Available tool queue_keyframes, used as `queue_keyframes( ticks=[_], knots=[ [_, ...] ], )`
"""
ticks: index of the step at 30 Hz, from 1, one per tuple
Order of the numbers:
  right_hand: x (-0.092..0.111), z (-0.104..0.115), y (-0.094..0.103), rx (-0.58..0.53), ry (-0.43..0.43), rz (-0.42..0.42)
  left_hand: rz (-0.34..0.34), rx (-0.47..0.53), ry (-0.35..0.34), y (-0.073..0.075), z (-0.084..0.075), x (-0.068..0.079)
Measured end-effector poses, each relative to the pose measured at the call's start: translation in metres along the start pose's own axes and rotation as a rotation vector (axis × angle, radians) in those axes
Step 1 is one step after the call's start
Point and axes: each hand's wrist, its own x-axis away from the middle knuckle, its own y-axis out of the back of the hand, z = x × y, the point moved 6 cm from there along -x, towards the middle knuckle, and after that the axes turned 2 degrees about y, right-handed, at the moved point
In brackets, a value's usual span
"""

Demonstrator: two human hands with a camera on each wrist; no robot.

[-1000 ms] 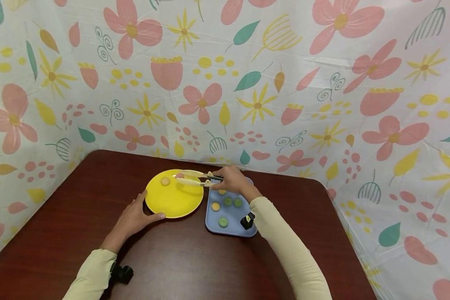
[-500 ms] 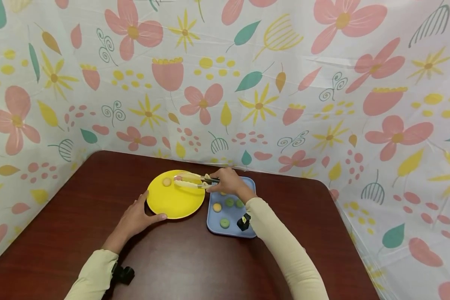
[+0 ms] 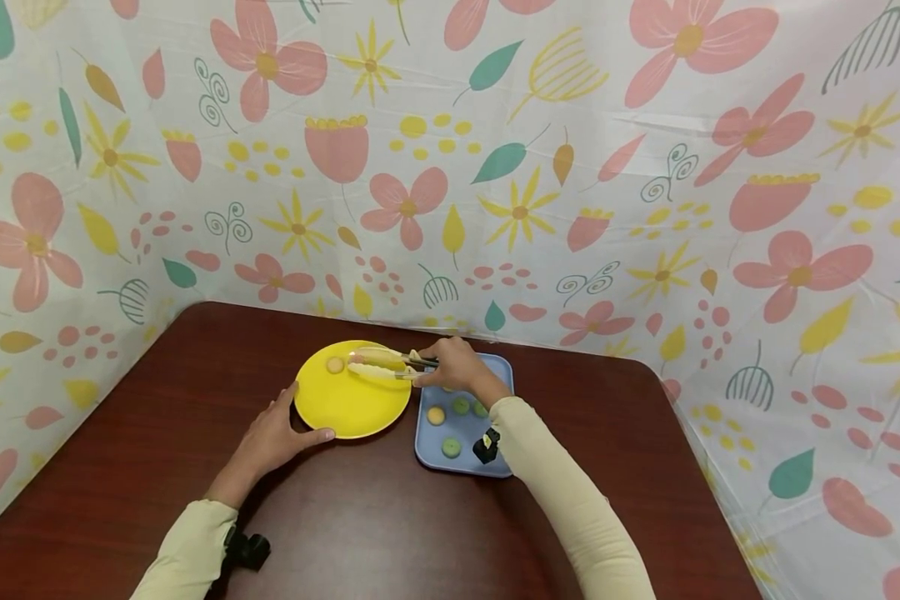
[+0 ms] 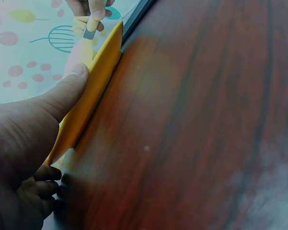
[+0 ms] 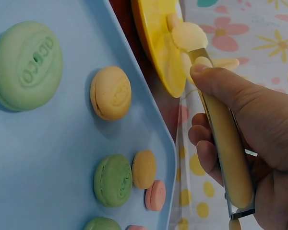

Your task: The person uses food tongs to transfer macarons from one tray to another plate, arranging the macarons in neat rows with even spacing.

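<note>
My right hand (image 3: 453, 362) grips a pair of tongs (image 5: 225, 148) with cream-coloured tips and a metal handle, thumb along one side. The tips reach over the far right part of the round yellow plate (image 3: 348, 408), and a small pink macaron (image 3: 357, 358) shows between them. Just left of it on the plate lies a pale yellow macaron (image 3: 335, 365). At the plate's near left edge, my left hand (image 3: 270, 437) holds the rim; its thumb lies along the rim in the left wrist view, fingers spread round the left side.
Right of the plate is a blue tray (image 3: 429, 457). It bears several macarons: a green macaron (image 5: 26, 64), a yellow macaron (image 5: 110, 93), a pink macaron (image 5: 155, 195) and others. A dark wooden table (image 3: 360, 517) lies beneath, with a flowered sheet (image 3: 450, 167) behind.
The tongs' tips, with the pink macaron, have sunk slightly toward the plate and shifted a little left. The right hand has moved along with them; the left hand stays at the rim.
</note>
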Motion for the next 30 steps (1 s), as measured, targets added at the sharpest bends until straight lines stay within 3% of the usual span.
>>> queue_keyframes(
  ticks=[11, 18, 25, 30],
  knots=[
    [0.013, -0.002, 0.017, 0.048, 0.067, -0.08, -0.009, -0.001, 0.001, 0.001, -0.001, 0.0],
    [0.038, -0.001, 0.033, 0.037, 0.025, -0.112, -0.008, 0.004, -0.005, 0.001, -0.002, 0.0],
    [0.067, 0.001, 0.048, 0.053, 0.025, -0.198, -0.009, 0.0, -0.003, 0.001, -0.001, 0.0],
    [0.092, -0.004, 0.051, 0.056, -0.028, -0.184, -0.01, 0.005, -0.011, 0.0, -0.001, 0.001]
  ],
)
